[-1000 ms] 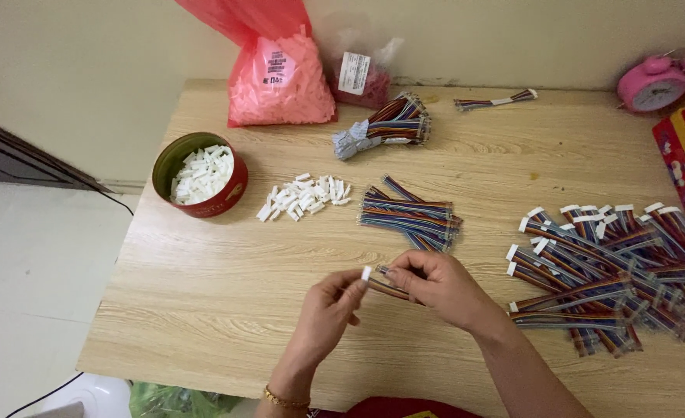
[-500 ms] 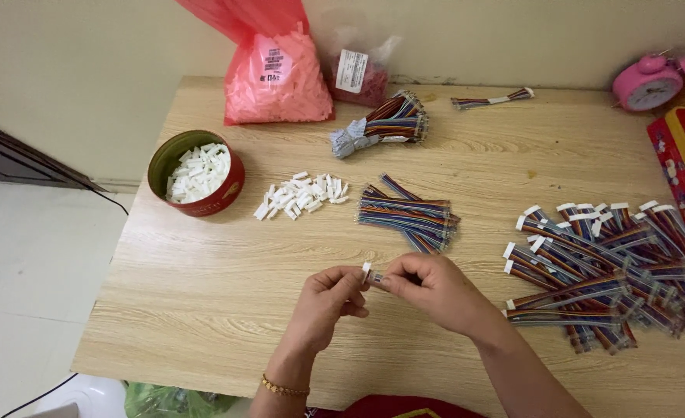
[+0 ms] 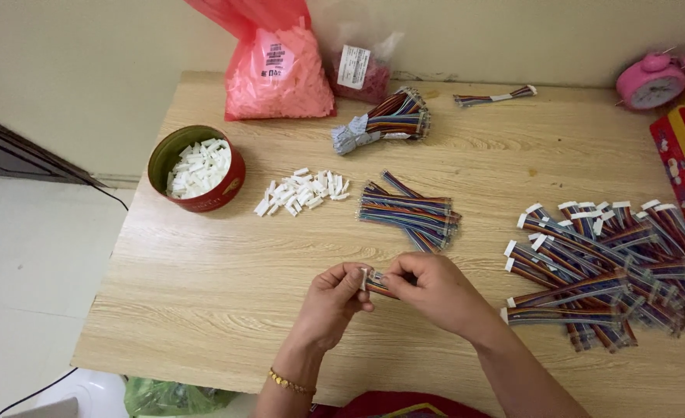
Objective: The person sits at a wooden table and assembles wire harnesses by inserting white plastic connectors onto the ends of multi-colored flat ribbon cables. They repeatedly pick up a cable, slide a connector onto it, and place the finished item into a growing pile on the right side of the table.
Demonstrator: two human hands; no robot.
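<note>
Both hands, left [image 3: 335, 294] and right [image 3: 435, 290], pinch a multicoloured ribbon cable [image 3: 375, 284] with a white connector [image 3: 364, 277] above the bench [image 3: 203, 286].

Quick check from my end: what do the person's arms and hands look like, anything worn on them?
Both forearms are bare, with no gloves and no sleeves in view. The left hand has a thin gold-coloured bead bracelet at the wrist. The right hand shows no bracelet or watch; rings cannot be made out.

Both forearms are bare, without sleeves. A thin gold beaded bracelet [image 3: 290, 382] circles the left wrist, at the frame's bottom centre.
</note>
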